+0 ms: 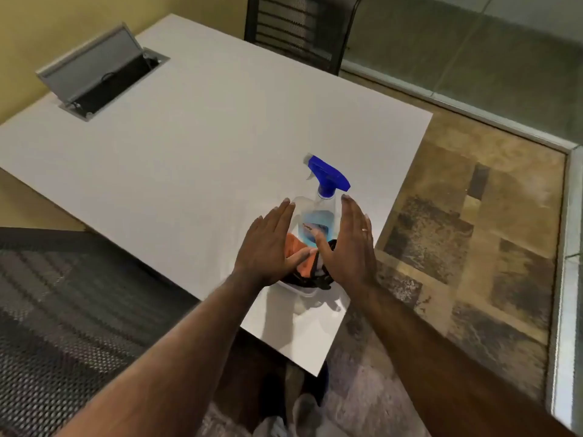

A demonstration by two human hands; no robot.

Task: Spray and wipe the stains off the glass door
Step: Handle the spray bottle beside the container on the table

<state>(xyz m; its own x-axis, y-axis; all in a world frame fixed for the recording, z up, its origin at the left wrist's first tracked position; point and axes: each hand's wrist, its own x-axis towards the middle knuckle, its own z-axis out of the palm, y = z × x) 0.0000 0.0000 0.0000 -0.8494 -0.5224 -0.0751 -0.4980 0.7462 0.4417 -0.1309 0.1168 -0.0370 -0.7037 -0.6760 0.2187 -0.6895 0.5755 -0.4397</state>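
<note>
To start well, take the clear spray bottle with the blue trigger top (318, 212) by its neck with one hand and lift the orange cloth (295, 250) with the other. Both sit near the corner of the white bench (189, 146), maybe in a small tub. The left hand (268, 247) and right hand (347, 244) have flat, spread fingers (285, 212) and hold nothing yet.
</note>
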